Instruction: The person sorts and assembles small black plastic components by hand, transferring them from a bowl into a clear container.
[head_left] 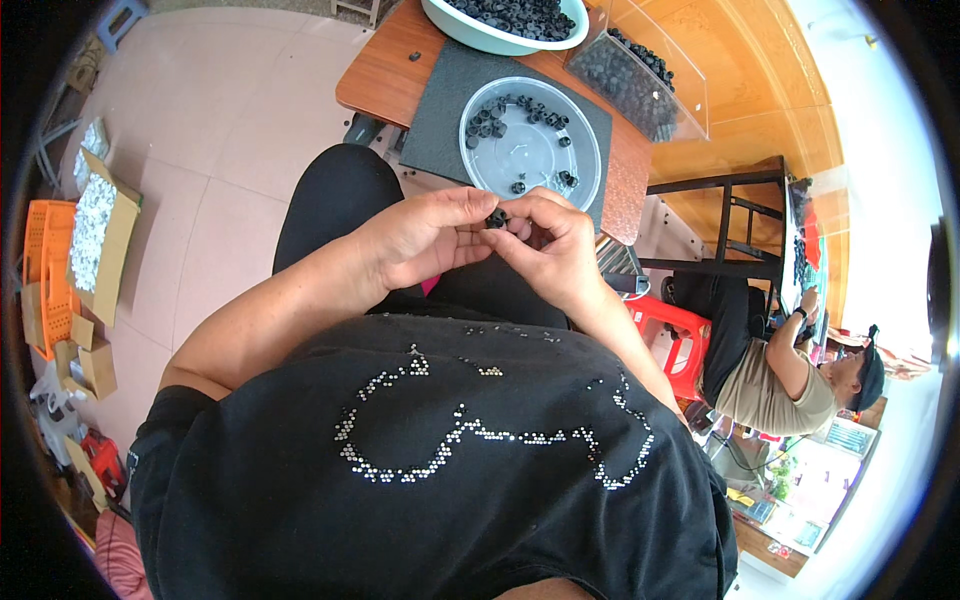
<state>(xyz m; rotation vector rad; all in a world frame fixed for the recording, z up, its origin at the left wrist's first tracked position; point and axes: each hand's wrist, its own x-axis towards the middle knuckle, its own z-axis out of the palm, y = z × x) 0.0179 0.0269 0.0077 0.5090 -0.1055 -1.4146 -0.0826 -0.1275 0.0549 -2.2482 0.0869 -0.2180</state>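
Near clear basin (530,160), both hands (420,235) (556,243) pinched round black part (497,218), any lettering indiscernible

No lettering or numbers can be read.

The left hand (428,238) and right hand (556,240) pinch a black part (497,217) together, near a bowl (520,163) of similar pieces (540,113). The bowl sits on a dark mat (428,130) on the counter (375,78), beside a fuller basin (470,37). Rightward, a co-worker (780,388) is near a red stool (683,338).
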